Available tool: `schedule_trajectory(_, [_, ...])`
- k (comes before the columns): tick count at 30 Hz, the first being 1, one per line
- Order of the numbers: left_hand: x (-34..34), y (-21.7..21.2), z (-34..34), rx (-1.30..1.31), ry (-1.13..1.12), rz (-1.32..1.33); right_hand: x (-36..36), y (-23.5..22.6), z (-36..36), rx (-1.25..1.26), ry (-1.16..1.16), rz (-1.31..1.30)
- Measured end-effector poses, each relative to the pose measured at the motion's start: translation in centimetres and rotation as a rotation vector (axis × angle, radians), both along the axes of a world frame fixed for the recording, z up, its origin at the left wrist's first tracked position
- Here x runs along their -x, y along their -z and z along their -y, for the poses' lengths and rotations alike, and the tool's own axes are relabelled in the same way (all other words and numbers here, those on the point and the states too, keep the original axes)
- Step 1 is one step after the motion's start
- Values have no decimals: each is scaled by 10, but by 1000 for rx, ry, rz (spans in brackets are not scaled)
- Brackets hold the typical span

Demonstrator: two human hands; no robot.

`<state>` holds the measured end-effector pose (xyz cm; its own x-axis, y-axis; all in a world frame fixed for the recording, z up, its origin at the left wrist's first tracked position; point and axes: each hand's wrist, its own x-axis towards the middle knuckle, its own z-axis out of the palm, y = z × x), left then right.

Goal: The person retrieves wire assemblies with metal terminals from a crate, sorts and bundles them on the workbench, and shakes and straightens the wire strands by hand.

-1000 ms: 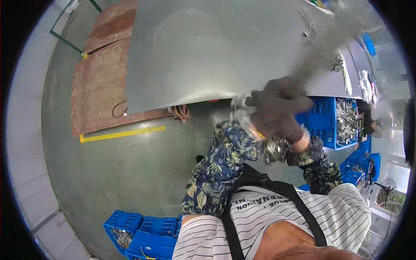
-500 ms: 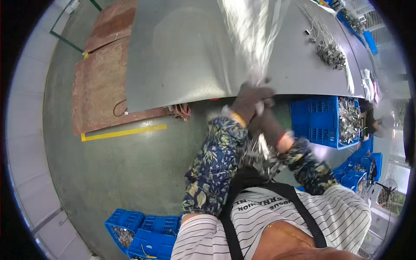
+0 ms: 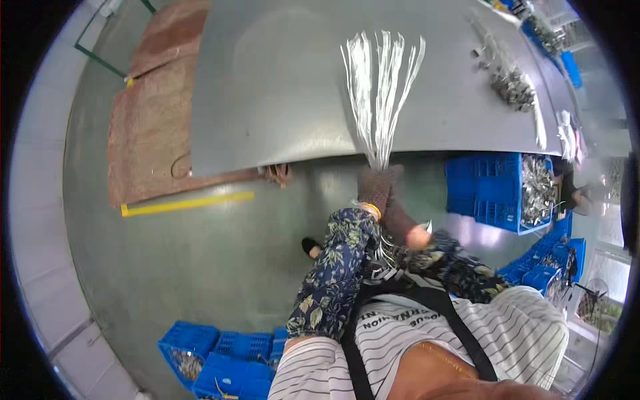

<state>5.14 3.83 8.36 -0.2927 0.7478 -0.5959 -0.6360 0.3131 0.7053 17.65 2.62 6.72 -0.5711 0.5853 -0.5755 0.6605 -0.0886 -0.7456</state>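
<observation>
A bundle of shiny white strands (image 3: 381,113) fans out over the near edge of the grey table (image 3: 280,100). My left hand (image 3: 375,187), in a dark brown glove, is wrapped around its gathered end just off that edge. Pressed against it from the right is my right hand (image 3: 402,221), gloved alike and closed on the same bundle; its fingers are partly hidden by the left. Below the hands, silvery ends (image 3: 383,257) hang close to my waist.
At the table's right lies another bunch with dark grey pieces (image 3: 513,90). A blue crate (image 3: 483,190) of silvery parts stands right of my hands; more blue crates (image 3: 233,370) sit lower left. A brown board (image 3: 150,140) adjoins the table's left side.
Both hands have drawn back toward my body, pulling the bundle with them. Its strands, blurred and reaching far across the table before, now lie nearer and sharper.
</observation>
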Motion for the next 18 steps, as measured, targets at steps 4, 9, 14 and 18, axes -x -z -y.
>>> schedule_trajectory(4, [17, -140, -3, -478, 130, 93, -1, -127, -64, -346, -584, -87])
schedule_trajectory(9, [15, -178, -5, -938, 481, -378, -7, -109, -33, -445, -92, -330])
schedule_trajectory(14, [-3, 145, 73, -463, 226, -514, 23, 52, 55, -275, -3, -187])
schedule_trajectory(18, [22, 22, 3, -435, 212, 337, 16, -22, 1, 326, 456, -162])
